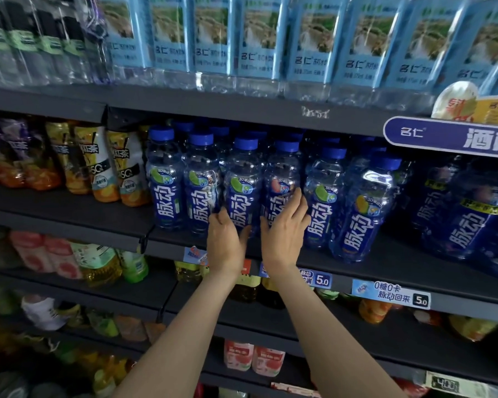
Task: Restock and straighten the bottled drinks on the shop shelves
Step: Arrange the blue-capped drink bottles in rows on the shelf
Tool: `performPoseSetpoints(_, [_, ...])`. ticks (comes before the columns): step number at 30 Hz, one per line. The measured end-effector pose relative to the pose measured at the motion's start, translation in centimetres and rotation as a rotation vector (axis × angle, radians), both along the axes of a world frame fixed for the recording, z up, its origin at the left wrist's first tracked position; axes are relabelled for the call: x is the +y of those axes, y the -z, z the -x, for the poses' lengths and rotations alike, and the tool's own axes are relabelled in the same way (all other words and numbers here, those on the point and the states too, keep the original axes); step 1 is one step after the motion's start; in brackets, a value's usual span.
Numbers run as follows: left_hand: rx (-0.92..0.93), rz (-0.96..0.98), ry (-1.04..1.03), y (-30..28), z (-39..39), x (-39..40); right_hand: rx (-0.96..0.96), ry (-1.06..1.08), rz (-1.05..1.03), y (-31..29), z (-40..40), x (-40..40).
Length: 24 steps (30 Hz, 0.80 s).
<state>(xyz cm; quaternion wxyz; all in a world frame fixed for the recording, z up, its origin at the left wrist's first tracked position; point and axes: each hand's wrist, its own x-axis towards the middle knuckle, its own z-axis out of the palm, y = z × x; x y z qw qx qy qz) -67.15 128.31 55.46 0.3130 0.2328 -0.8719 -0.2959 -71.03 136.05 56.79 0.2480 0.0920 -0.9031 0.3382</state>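
Two hands: both work the front row of blue-capped drink bottles on the middle shelf (pixel 357 271), near its front edge.
Left hand (pixel 223 242): its grip is curled round the lower body of the third bottle (pixel 242 191) from the row's left end.
Right hand (pixel 283 231): fingers straight, laid flat against the fourth bottle (pixel 282 179); it grasps nothing.
Step in hand: squaring these two bottles with their neighbours, I judge.
Doing it well: turn labels outward, slide each base without tipping, line them up with the shelf's front edge.
Risk: the rightmost front bottle (pixel 362 208) leans and stands close by; a nudge could topple it.
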Motion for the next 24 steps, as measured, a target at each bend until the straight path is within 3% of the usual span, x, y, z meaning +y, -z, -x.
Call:
performPoseSetpoints(5, [-0.083, 0.044, 0.055, -0.5, 0.2, -0.8, 0.003, 0.026, -0.037, -0.2, 0.3, -0.1])
performPoseSetpoints(10, [-0.045, -0.015, 0.001, -0.5, 0.4, 0.0, -0.028, 0.062, -0.108, -0.7, 0.6, -0.2])
performPoseSetpoints(16, [-0.057, 0.007, 0.03, -0.4, 0.3, -0.5, -0.111, 0.157, -0.025, -1.7, 0.7, -1.7])
performPoseSetpoints(24, [-0.019, 0.01, 0.047, 0.0, 0.2, -0.7, -0.1, 0.115, -0.027, -1.7, 0.1, -0.8])
